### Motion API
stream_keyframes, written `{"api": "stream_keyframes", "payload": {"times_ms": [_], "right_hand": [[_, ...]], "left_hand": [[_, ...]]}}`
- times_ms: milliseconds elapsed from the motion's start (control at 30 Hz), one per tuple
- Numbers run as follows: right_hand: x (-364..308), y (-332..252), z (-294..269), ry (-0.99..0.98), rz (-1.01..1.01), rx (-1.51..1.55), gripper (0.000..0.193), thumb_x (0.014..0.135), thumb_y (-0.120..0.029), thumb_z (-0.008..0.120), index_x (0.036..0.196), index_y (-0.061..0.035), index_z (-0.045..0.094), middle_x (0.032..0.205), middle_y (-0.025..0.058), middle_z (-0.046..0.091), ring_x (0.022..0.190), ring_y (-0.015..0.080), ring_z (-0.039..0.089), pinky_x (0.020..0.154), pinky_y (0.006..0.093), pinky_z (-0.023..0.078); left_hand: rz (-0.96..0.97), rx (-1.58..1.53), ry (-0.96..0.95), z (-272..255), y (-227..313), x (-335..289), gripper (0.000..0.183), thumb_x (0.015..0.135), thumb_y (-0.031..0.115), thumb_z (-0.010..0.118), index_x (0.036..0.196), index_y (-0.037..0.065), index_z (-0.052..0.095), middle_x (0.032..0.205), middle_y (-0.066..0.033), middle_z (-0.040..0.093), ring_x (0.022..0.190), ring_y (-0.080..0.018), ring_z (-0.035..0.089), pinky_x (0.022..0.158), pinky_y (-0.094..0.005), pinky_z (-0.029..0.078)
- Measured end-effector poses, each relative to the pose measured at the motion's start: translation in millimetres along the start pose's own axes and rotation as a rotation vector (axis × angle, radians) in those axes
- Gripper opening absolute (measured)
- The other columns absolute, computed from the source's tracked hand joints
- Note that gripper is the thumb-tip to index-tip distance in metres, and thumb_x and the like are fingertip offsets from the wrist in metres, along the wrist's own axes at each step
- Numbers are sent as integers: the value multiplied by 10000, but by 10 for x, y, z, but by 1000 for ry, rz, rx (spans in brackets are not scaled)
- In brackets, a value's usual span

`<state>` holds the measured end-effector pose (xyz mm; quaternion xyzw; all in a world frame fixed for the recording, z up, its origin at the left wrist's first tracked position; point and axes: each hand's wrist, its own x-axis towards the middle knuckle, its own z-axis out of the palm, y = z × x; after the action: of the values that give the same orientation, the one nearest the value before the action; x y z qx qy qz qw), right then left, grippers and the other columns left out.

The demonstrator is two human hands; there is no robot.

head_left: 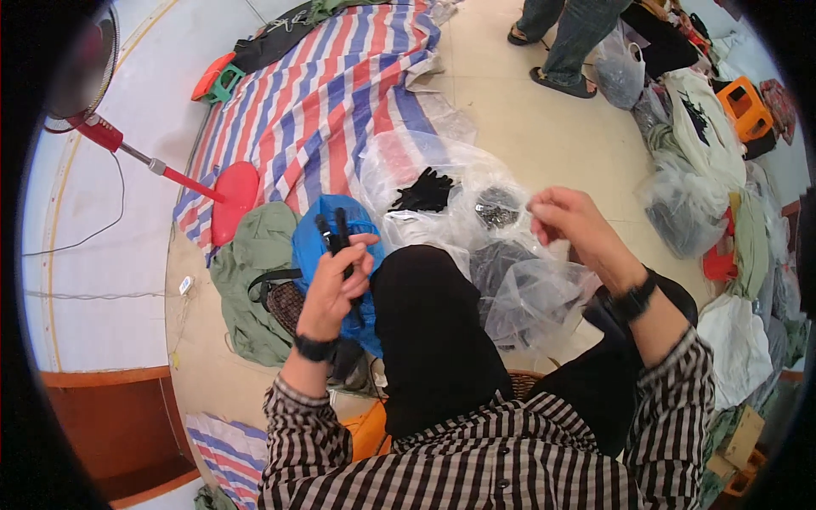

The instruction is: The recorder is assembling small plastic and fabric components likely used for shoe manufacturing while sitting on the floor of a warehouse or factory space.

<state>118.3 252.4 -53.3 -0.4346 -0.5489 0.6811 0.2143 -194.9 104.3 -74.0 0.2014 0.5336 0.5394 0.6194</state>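
My left hand is closed around a black two-pronged tool, its exact kind unclear, held above a blue plastic bag. My right hand is raised with thumb and fingers pinched together; anything between them is too small to make out. Between and beyond my hands lies clear plastic sheeting with a black glove on it. A round clear container of small dark, shiny pieces sits just left of my right hand. Nearer my knees, a clear plastic bag holds or covers something dark.
A red-based standing fan stands at left on striped sheeting. Green cloth lies beside the blue bag. A person in jeans and sandals stands at the far right. Filled bags and an orange stool line the right side.
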Motion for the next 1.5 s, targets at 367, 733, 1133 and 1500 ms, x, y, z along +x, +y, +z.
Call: {"api": "stream_keyframes", "payload": {"times_ms": [367,733,1133,1500], "right_hand": [[1339,1878,-236,213,-62,-1102,150,724,-116,505,771,-83,643,787,177,628,783,362,601,676,456,470],[1883,2971,-184,251,-90,-966,156,790,-119,499,899,-95,608,785,144,620,790,342,595,679,447,465],[2229,3140,-44,-36,-24,-1339,148,807,-127,471,940,-71,502,849,166,609,743,330,620,642,430,481],[2268,2982,-305,318,178,-169,124,794,-117,562,835,-5,596,689,107,613,571,211,595,539,355,494]], "left_hand": [[-315,-269,-353,954,-93,-378,235,886,124,467,1053,-25,539,677,-89,553,411,-67,372,381,-190,273],[-542,-334,-490,827,-97,-98,237,906,133,511,1082,-26,526,732,-105,583,472,-32,361,428,-170,266],[-485,-448,-627,947,-58,50,186,911,76,501,1054,-40,528,732,-119,594,497,-78,448,437,-211,326],[-521,-396,-604,815,-167,-104,226,923,86,477,1100,-50,511,759,-105,582,498,-33,366,451,-173,285]]}}
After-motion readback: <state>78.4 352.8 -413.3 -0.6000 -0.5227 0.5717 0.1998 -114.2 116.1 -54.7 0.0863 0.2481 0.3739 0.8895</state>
